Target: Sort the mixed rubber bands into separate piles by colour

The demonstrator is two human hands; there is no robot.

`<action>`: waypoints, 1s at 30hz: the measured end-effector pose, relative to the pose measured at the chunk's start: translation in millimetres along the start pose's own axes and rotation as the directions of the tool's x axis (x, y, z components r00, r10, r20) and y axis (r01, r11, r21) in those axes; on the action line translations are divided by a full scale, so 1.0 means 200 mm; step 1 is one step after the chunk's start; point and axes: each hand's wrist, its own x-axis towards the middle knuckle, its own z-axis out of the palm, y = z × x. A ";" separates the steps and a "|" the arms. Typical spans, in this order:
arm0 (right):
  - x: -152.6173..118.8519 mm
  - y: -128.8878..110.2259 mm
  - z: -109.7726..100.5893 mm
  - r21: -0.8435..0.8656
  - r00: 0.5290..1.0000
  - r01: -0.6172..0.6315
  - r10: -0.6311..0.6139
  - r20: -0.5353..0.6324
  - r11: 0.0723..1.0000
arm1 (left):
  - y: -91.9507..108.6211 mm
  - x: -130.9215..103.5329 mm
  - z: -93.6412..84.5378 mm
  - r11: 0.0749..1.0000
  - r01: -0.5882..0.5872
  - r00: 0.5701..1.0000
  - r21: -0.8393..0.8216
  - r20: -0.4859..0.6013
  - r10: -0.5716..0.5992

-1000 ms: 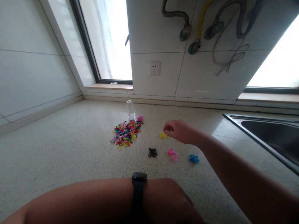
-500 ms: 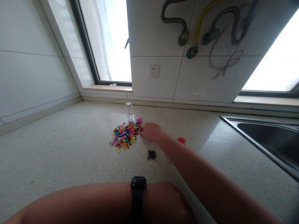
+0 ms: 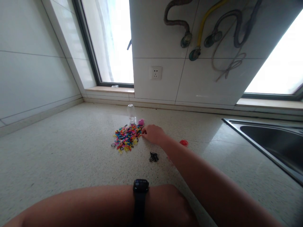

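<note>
At the right edge of a pile of small multicoloured rubber bands, my right hand reaches in with thumb and fingers pinched together. What the fingertips hold, if anything, is too small to make out. My left hand lies low in front of me, the forearm stretched across the bottom of the view with a black watch on the wrist. Its fingers are hidden. Between the two hands sits a small heap of black rubber bands. A red heap of bands lies beyond my right forearm.
Behind the pile stands a clear bottle, seemingly upside down, beside a pink cap-like piece. A steel sink is set into the speckled counter at the right. The tiled wall with a socket closes off the back.
</note>
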 end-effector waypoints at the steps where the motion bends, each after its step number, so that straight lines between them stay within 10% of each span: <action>1: 0.01 0.00 0.01 0.006 1.000 0.001 -0.001 -0.005 1.000 | -0.01 0.00 0.01 1.000 -0.012 1.000 0.001 -0.016 0.012; 30: 0.00 0.03 -0.05 0.094 0.999 0.048 -0.045 -0.029 0.994 | 0.01 0.00 -0.02 1.000 -0.013 0.999 -0.022 0.030 0.014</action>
